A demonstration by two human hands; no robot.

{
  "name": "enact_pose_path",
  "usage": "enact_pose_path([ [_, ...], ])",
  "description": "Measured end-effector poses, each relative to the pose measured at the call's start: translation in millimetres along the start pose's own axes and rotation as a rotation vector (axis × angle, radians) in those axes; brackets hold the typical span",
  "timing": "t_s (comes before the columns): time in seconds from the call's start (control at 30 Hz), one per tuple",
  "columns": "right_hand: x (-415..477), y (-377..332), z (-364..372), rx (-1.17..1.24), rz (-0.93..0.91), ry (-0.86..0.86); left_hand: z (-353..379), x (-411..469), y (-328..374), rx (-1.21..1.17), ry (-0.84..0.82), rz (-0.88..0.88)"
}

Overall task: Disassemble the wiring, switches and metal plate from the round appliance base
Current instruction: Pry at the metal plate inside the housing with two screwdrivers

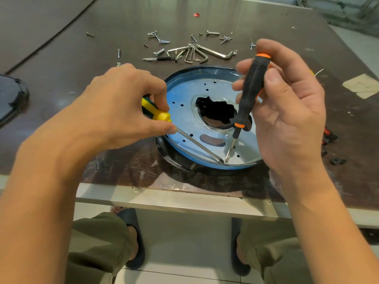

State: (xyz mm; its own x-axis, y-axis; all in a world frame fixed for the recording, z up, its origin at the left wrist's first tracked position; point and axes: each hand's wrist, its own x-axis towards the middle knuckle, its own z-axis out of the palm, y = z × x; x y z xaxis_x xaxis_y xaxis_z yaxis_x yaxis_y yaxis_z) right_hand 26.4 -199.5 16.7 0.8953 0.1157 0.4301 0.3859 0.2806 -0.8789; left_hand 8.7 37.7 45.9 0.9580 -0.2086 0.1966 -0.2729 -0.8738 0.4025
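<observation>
Our left hand grips the yellow screwdriver. Our right hand holds the black-and-orange screwdriver near upright. Both tips sit just beside each other at the near edge of the metal plate, which is seated in the round base. Loose screws and hex keys lie beyond.

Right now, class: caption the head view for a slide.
Yellow screwdriver in left hand, black screwdriver in right hand, tips converging on the metal plate.
</observation>
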Motion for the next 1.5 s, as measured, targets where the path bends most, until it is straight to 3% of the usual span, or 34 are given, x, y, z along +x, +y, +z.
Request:
enact_pose_path([
  [0.2, 3.4, 0.4, 3.9, -0.109, -0.020, 0.025, -0.1, 0.6, -0.4, 0.003, 0.007, 0.000],
  [0.4, 2.8, -0.7, 1.6, -0.030, 0.085, 0.103, -0.4, 0.6, -3.4, -0.024, 0.001, -0.005],
  [0.57, 2.3, 1.8, 2.7, -0.147, 0.015, 0.106, -0.8, -0.5, -3.0, -0.025, 0.000, 0.002],
  [0.8, 3.0, 0.6, 0.9, -0.009, 0.070, 0.091, -0.4, 0.0, -2.4, -0.012, -0.009, 0.004],
  [0.97, 3.9, -0.1, 3.5, -0.076, 0.007, 0.113, -0.8, 0.2, -2.8, -0.003, -0.008, -0.001],
  [1.5, 3.2, -0.6, -3.1, 0.081, 0.061, 0.141, -0.1, 0.3, -3.0, 0.004, -0.007, 0.001],
])
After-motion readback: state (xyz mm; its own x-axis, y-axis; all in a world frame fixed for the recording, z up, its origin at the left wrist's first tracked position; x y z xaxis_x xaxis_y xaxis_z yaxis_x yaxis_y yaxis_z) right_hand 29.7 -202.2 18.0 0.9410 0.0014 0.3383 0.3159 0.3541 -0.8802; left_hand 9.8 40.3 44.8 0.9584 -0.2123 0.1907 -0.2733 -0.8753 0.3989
